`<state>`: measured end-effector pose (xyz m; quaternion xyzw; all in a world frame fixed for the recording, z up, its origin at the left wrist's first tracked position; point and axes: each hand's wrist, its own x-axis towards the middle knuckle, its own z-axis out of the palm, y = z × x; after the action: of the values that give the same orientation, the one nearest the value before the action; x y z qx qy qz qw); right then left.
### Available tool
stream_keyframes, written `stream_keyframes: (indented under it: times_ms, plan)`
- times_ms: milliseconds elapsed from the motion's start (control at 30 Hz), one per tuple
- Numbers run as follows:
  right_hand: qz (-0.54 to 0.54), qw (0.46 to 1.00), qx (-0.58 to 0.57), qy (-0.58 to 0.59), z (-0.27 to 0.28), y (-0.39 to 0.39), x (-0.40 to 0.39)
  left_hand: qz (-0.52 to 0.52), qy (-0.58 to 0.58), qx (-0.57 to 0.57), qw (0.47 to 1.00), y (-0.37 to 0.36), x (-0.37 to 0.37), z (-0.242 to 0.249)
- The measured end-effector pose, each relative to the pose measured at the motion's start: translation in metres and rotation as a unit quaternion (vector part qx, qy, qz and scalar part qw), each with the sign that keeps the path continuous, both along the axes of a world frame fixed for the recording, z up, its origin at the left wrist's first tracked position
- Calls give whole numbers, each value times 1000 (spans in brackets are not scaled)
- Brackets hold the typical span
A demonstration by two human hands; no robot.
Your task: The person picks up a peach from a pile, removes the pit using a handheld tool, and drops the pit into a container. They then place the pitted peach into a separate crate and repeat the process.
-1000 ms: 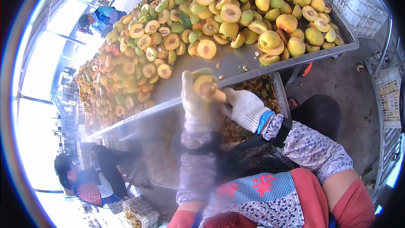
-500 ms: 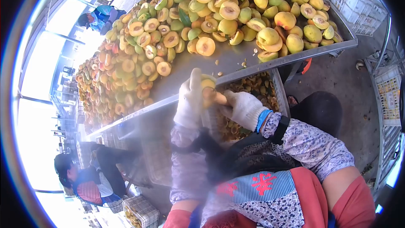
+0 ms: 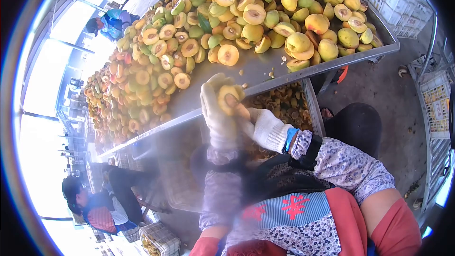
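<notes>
My left hand [image 3: 214,109], in a whitish work glove, is wrapped round a halved yellow peach [image 3: 222,98], cut face turned toward my right hand. My right hand [image 3: 270,129], gloved in white knit, is closed on a small tool with a tan handle [image 3: 242,112]. The tool's tip meets the middle of the cut face, where a brownish hollow or pit shows; the working end is hidden. Both hands are just off the front edge of a metal table [image 3: 265,70], which bears a large heap of halved peaches [image 3: 189,47].
Below the table edge, a crate [image 3: 310,106] holds peach scraps [image 3: 284,102]. White plastic crates [image 3: 393,2] are stacked at the far right. One co-worker [image 3: 97,204] sits at lower left, another person [image 3: 111,23] is beyond the heap. A small crate [image 3: 161,237] stands on the floor.
My left hand has turned the peach half so more of its cut face shows. The right hand has shifted slightly down and left, its tool still at the fruit.
</notes>
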<state>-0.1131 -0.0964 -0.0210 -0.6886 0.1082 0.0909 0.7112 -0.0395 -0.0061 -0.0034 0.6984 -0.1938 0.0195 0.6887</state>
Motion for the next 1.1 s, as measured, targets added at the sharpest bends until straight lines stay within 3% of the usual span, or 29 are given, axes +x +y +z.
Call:
stream_keyframes:
  times_ms: [33,100,200,267,300,333,400,467,633,667,733,867,933,967,1000,1033,1067,1100]
  plan:
    - [-1,1000,0,0,5,-3,-1,11,-15,21,1000,0,0,1]
    - [25,978,-206,-27,11,-9,-5,-13,11,27,999,7,5,-1]
    - [26,963,-264,-37,-5,-10,-2,-50,32,66,996,17,15,-8]
    - [14,971,-233,-47,-8,-8,-5,-64,27,99,993,16,15,-5]
    - [4,978,-202,-55,-8,-7,-7,-65,154,-36,985,15,12,-2]
    - [4,978,-203,-57,-6,-6,-7,-65,273,-171,944,12,10,2]
    - [-7,985,-125,-122,-2,-4,-8,-59,271,-196,940,9,6,4]
    - [2,982,-155,-111,2,-5,-9,-54,270,-220,936,5,3,3]
    - [13,989,-146,-34,2,-9,-8,-16,191,-178,965,3,-1,-3]
    - [15,977,-209,-40,-3,-10,-7,-16,192,-177,965,5,0,-5]
    - [16,961,-272,-46,-6,-14,-7,-47,-16,70,996,10,4,-5]
    - [32,965,-256,-48,-15,-14,-10,-107,0,135,985,16,9,13]
    - [25,974,-221,-51,-20,-11,-10,-147,258,30,954,16,18,19]
    - [-1,981,-176,-77,-20,-10,-9,-173,186,58,965,20,16,19]
    - [-27,986,-129,-102,-20,-8,-8,-172,186,57,966,18,14,7]
    - [-27,986,-130,-104,-21,-5,-7,-60,-25,96,993,12,13,-16]
    - [-24,992,-66,-108,-24,-1,-7,54,-235,127,962,0,6,-17]
    - [-20,994,-3,-111,-25,0,-6,-46,103,-153,982,-3,-4,-14]
